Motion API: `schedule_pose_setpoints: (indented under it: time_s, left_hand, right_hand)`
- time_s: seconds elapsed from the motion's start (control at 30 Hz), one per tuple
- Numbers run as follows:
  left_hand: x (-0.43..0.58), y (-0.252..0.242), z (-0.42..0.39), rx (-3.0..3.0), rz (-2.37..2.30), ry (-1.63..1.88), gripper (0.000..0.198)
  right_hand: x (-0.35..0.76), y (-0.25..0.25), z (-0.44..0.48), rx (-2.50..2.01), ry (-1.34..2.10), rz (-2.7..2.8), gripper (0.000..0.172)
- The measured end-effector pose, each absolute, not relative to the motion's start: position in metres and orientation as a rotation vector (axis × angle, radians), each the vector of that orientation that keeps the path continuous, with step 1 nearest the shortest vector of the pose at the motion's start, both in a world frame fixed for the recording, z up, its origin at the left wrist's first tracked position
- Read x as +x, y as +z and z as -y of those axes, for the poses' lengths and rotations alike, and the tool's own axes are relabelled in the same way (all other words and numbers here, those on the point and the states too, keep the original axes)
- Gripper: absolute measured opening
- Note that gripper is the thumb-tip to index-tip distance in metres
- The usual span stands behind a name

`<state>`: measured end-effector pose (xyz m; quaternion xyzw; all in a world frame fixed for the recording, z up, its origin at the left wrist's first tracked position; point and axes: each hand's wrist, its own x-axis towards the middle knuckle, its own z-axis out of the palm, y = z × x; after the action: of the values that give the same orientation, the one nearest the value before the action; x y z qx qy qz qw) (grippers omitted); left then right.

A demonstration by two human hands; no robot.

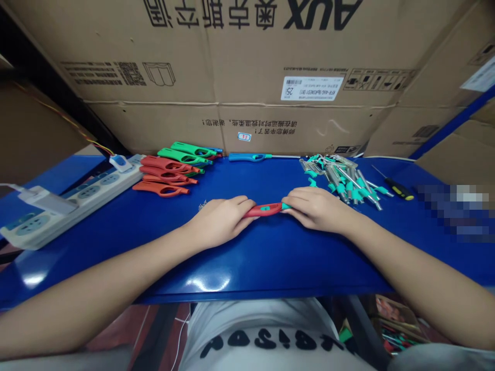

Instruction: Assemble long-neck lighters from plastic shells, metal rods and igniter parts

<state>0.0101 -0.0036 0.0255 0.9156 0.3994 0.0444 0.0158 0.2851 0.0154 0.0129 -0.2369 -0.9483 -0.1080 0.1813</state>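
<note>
My left hand (220,221) and my right hand (317,208) both hold a red plastic long-handled lighter body (265,209), one at each end. A teal part (285,206) shows at its right end, against my right fingers. Beyond my right hand lies a heap of metal tubes with teal fittings (340,180). Several red handles (162,175) lie stacked beyond my left hand, with several green handles (189,153) behind them. A finished-looking blue lighter (247,157) lies along the back edge.
The blue workbench (270,263) has a white power strip (77,203) with a plug and wires at left. A screwdriver with a black and yellow handle (398,189) lies at right. Cardboard boxes (247,67) stand behind the bench, and a blurred patch covers the far right.
</note>
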Motion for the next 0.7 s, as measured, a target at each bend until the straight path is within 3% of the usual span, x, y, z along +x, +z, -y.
schedule_pose_setpoints:
  time_s: [0.27,0.53,0.7]
  left_hand:
    - [0.014,0.021,0.016,3.174,-1.178,-0.068,0.024]
    - [0.016,0.022,0.015,3.129,-1.162,-0.077,0.022]
    - [0.013,0.025,0.008,2.902,-1.205,0.168,0.04]
  right_hand:
    - [0.282,0.003,-0.008,-0.598,-0.418,2.666,0.03]
    - [0.279,0.0,-0.01,-0.685,-0.218,2.746,0.03]
    - [0.283,0.013,-0.017,-0.907,-0.028,2.736,0.021]
